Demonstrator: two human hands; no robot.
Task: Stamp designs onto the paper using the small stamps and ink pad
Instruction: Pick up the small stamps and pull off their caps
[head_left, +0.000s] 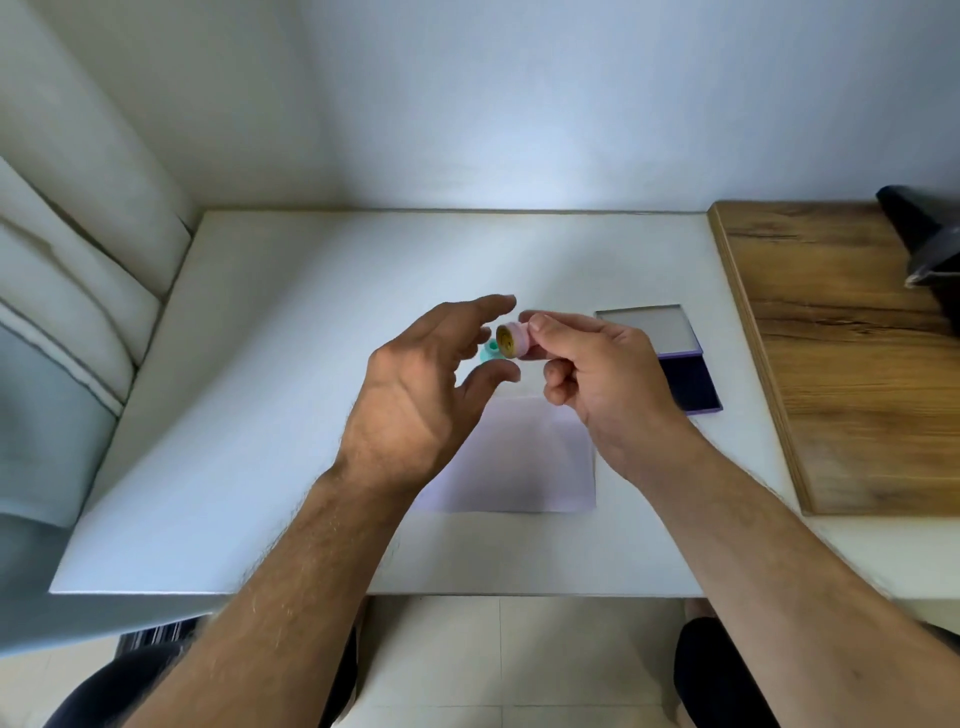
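My right hand (602, 374) pinches a small pink round stamp (513, 340) between thumb and forefinger, above the table, its yellowish face turned left. My left hand (421, 389) hovers just left of the stamp with fingers spread and holds nothing. A small teal stamp (489, 354) lies on the table behind my left fingers, mostly hidden. A white sheet of paper (524, 457) lies below both hands. The ink pad (688, 387) sits open to the right, dark blue pad in a purple case, with its lid (647, 328) folded back.
The white table (260, 389) stands against a wall. A wooden board (852, 353) lies along the table's right side, with a dark object (924, 234) at its far corner. Cushions (78, 291) sit at the left. My knees show under the front edge.
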